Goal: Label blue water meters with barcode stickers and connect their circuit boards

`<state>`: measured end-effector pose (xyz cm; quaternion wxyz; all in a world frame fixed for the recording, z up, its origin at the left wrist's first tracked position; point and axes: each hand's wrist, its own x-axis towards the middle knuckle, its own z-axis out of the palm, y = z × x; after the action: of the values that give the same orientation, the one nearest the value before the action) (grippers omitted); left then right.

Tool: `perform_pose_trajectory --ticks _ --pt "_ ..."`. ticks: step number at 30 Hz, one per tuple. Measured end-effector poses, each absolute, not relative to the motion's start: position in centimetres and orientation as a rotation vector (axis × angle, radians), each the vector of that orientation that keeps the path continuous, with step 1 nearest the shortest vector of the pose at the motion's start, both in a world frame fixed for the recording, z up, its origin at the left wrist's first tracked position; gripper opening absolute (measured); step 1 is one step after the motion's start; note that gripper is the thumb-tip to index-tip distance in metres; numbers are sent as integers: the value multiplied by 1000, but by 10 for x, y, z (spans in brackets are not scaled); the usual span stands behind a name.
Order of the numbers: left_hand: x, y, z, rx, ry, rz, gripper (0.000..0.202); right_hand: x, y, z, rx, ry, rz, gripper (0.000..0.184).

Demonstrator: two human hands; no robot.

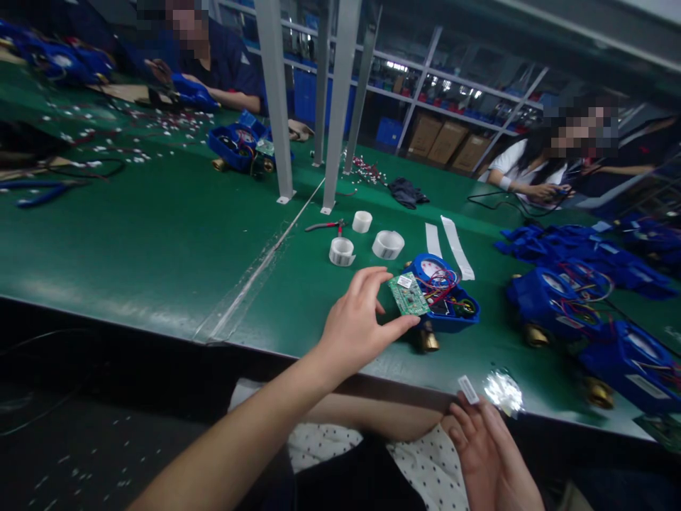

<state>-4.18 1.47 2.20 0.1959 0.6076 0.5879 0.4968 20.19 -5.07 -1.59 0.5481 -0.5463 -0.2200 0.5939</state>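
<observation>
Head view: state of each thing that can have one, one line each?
Left hand: closed on the circuit board
Circuit board: held up, small sticker on it
Right hand: pinching a white label
Blue housing: open, wires exposed
Front white roll: end loose
White strips: unrolled
Cutters: handles spread

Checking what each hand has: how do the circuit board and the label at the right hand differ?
The circuit board is green and crowded with small parts; the label is white with dark print. The board looks larger and broader, the label a small narrow strip. The left hand grips the board, while the label sits at the fingers of the right hand. Both are flat and four-sided.
</observation>
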Motion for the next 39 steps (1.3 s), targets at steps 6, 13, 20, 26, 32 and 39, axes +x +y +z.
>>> perform_pose_trajectory --ticks 6,13,20,26,32,39 --pt "-46 19 22 1835 1706 1352 60 208 -54 -16 -1273 -549 1425 33" --pt "-62 18 37 2063 1916 1440 64 217 -59 -19 -1234 -537 1411 33" --pt "-23 21 25 3113 1339 899 41 217 -64 -17 -1227 -541 1386 40" --pt "-20 57 14 3158 1336 908 38 224 -70 -11 -1260 -632 1336 39" --pt "-32 50 46 3014 1234 876 37 234 -64 1 -1319 -826 1175 40" --pt "-48 19 90 2756 1338 966 47 222 -37 44 -1203 -1132 977 25"
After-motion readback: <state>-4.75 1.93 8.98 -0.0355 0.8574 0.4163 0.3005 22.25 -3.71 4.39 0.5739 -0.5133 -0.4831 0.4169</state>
